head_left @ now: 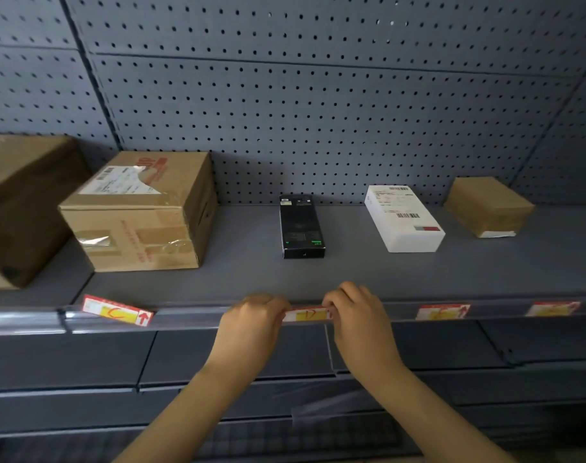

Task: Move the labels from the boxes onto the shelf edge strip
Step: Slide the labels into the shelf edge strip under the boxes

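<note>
A red, white and yellow label (307, 314) lies along the shelf edge strip (191, 317), below the black box (301, 226). My left hand (251, 324) pinches its left end and my right hand (355, 315) pinches its right end. Another label (117, 310) sits tilted on the strip at the left, under the big cardboard box (141, 212). Two more labels (442, 311) (552, 309) sit in the strip at the right, below the white box (403, 218) and the small brown box (488, 205).
A large brown carton (20, 208) fills the far left of the shelf. A grey pegboard wall (318, 111) backs the shelf. Lower grey shelves (84, 362) run beneath the strip.
</note>
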The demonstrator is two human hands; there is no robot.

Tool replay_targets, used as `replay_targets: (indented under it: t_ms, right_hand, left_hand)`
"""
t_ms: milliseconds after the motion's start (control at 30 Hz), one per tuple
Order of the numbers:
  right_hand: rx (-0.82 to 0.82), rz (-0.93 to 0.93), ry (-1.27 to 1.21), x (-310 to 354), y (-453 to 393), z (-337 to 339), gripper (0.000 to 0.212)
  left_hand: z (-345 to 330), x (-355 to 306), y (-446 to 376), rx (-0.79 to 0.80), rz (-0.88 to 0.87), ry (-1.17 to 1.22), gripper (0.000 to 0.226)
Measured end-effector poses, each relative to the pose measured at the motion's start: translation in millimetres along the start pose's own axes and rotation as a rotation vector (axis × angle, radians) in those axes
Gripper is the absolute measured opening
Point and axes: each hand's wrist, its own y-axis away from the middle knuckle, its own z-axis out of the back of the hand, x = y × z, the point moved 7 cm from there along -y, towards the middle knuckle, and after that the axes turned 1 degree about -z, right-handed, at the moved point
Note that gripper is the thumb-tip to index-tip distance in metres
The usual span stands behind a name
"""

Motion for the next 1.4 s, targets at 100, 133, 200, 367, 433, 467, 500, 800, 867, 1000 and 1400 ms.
replay_targets:
  t_ms: [100,133,200,367,433,467,500,800,867,1000,1400]
  right_hand:
    - [-0.023,0.027,0.0,-0.7,-1.6,1.5,0.022]
    - [-0.026,0.044,0.0,-0.2,-1.8,2.2,0.022]
    - [-0.019,0.059,-0.005,0.0,-2.1,1.9,0.02]
    - [-0.003,0.052,-0.037,-3.9,-0.4,-1.1,0.019]
    - [0.002,0.057,-0.042,-4.3,-0.7,0.5,0.019]
    - [0.002,0.066,-0.04,-3.8,-1.1,1.9,0.019]
    - [0.002,0.073,-0.037,-3.7,-1.9,2.6,0.019]
    - [0.043,0.133,0.132,7.7,7.3,-5.3,0.038]
    - [0.035,0.157,0.121,14.5,14.7,-6.6,0.04]
    - [0.065,0.196,0.047,21.7,27.7,-19.5,0.033]
    - [0.142,0.207,-0.156,80.8,21.1,-62.8,0.033]
  left_hand:
    - [-4.0,-1.0,-1.9,0.008,-0.005,-0.019,0.024]
    - [-4.7,-1.9,-2.2,0.003,0.003,-0.02,0.023]
    - [-5.2,-3.8,-1.2,-0.01,0.023,-0.035,0.024]
    - [-9.4,-7.2,4.9,-0.028,0.019,-0.082,0.036]
    - [-10.6,-7.7,5.5,-0.036,0.006,-0.089,0.04]
    - [-10.9,-8.0,6.0,-0.04,-0.001,-0.095,0.042]
    - [-10.8,-8.5,6.3,-0.043,-0.005,-0.102,0.043]
    - [-18.6,-4.4,11.9,0.036,0.027,-0.123,0.053]
    - [-19.0,-6.0,14.1,0.059,0.015,-0.114,0.055]
    - [-21.0,-6.0,20.9,0.12,-0.018,-0.024,0.057]
    - [9.5,52.7,67.2,0.143,0.136,-0.011,0.03]
